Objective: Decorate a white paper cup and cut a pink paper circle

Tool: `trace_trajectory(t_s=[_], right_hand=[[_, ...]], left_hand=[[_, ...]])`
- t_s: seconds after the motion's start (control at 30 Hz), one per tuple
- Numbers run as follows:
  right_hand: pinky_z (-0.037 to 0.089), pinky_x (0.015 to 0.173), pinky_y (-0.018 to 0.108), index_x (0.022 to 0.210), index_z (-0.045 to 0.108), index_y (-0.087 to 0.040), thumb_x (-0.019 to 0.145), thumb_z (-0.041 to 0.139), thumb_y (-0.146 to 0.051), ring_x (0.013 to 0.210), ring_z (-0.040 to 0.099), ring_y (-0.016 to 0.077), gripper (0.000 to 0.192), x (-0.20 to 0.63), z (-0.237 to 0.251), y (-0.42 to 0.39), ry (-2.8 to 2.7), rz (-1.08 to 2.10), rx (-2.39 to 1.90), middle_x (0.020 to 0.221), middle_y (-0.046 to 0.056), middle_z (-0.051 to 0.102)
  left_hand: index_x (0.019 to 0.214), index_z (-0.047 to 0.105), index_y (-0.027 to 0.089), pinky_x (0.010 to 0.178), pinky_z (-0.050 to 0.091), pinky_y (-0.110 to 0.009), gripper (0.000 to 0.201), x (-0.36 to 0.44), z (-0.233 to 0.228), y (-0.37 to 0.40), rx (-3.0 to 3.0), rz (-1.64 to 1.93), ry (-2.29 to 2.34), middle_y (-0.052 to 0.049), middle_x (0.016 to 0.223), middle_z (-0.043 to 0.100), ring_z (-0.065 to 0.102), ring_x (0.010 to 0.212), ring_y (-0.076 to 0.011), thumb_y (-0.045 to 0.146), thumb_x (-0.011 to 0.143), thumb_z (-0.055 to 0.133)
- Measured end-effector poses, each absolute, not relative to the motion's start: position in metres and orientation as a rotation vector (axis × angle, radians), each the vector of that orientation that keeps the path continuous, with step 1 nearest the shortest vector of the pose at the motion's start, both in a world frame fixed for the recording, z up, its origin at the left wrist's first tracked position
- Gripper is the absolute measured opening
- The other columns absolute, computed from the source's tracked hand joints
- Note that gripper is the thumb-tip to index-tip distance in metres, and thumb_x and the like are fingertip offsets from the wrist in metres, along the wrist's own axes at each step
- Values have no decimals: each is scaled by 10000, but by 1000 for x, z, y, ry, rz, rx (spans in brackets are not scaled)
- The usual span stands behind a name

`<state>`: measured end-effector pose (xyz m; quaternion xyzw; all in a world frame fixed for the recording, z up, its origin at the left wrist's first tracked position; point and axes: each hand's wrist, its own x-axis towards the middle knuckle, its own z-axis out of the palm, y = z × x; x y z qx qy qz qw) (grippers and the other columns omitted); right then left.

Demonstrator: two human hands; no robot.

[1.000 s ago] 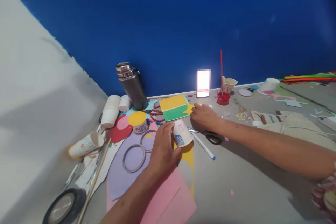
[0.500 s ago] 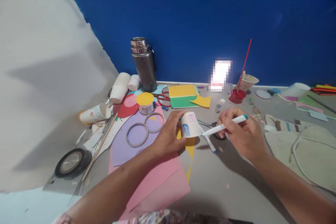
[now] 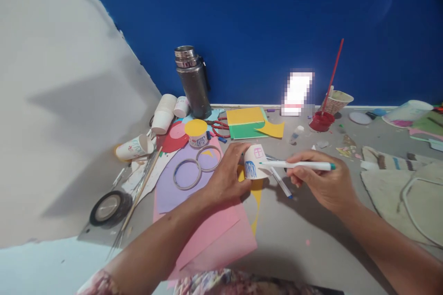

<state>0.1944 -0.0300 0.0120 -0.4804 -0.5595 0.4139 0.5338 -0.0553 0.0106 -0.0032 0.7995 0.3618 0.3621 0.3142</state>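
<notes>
My left hand holds a small white paper cup upside down, with blue scribbles near its rim and a pink window drawn on its side. My right hand grips a white marker with a teal end, lying almost level, its tip touching the cup's side. A second white marker with a blue tip lies on the grey floor just below the cup. Pink paper and lilac paper lie under my left forearm.
A steel flask stands by the blue wall. Near it lie stacked paper cups, a yellow-lidded pot, two tape rings, red scissors, yellow-green card, a black tape roll, a red paint pot with brush and fabric.
My right hand drew back from the yellow-green card, now holding the teal marker, and brought its tip onto the cup. The view shifted left and down.
</notes>
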Motion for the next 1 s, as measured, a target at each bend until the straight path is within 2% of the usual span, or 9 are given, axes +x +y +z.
trace_trajectory(t_s=[0.1,0.17,0.37,0.73,1.0], right_hand=[[480,409,238,823,782,-234,861,847,-393,450,593,141,176,192,14,-38,-1470,664,-1250,571,-14,672],[484,416,237,829,777,-248,907,785,-336,457,613,141,118,189,18,-42,-1585,532,-1217,606,-10,702],[577,545,273,891,750,-259,953,700,-248,568,717,173,81,182,29,-46,-1848,308,-1022,771,23,801],[626,610,323,921,706,-294,958,659,-181,611,757,213,129,181,32,-43,-1940,306,-934,766,13,795],[591,560,305,928,700,-291,962,652,-175,592,739,199,129,183,34,-42,-1916,294,-951,755,4,781]], left_hand=[[1452,475,280,1037,557,-479,788,-56,-1,10,2095,942,959,-129,1455,552,542,1355,-340,81,721,693],[1451,479,284,1039,556,-476,792,-55,-1,9,2086,947,961,-127,1452,551,542,1354,-337,77,716,689],[1449,489,263,1073,533,-495,775,-56,-1,10,2114,945,943,-127,1422,578,567,1309,-334,99,721,699],[1451,469,270,1091,535,-510,781,-57,-3,9,2118,905,941,-137,1482,549,554,1364,-344,101,734,729],[1452,476,279,1056,562,-485,779,-56,-4,8,2083,922,939,-129,1468,554,568,1342,-333,110,739,740]])
